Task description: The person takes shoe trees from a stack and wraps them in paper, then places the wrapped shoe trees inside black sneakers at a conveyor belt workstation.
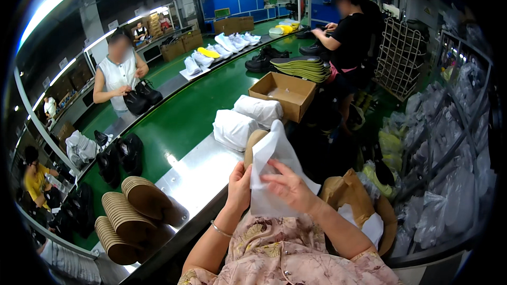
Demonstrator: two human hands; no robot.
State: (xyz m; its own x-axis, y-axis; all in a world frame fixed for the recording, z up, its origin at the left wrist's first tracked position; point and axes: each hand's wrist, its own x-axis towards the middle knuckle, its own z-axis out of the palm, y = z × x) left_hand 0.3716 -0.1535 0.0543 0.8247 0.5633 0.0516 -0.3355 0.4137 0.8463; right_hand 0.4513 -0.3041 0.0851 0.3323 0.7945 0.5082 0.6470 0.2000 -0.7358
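Observation:
My left hand point(239, 187) is closed around the lower end of a brown sole-shaped board point(251, 150), held upright in front of my body. A sheet of white tissue paper point(279, 150) lies against the board's right side and hangs down below my hands. Against the paper rests my right hand point(289, 187), its fingers stretched out and apart. Just beyond, two white paper-wrapped bundles point(235, 129) sit on the metal bench edge point(198, 166). Several stacks of matching brown sole-shaped boards point(127, 216) stand at the lower left.
A green conveyor belt point(174, 121) runs past the bench, with black shoes point(129, 154) on it. An open cardboard box point(285, 95) and green insoles point(301, 68) lie ahead. At right are a paper-lined carton point(343, 195) and a rack of bagged items point(443, 179). Co-workers point(351, 37) stand along the line.

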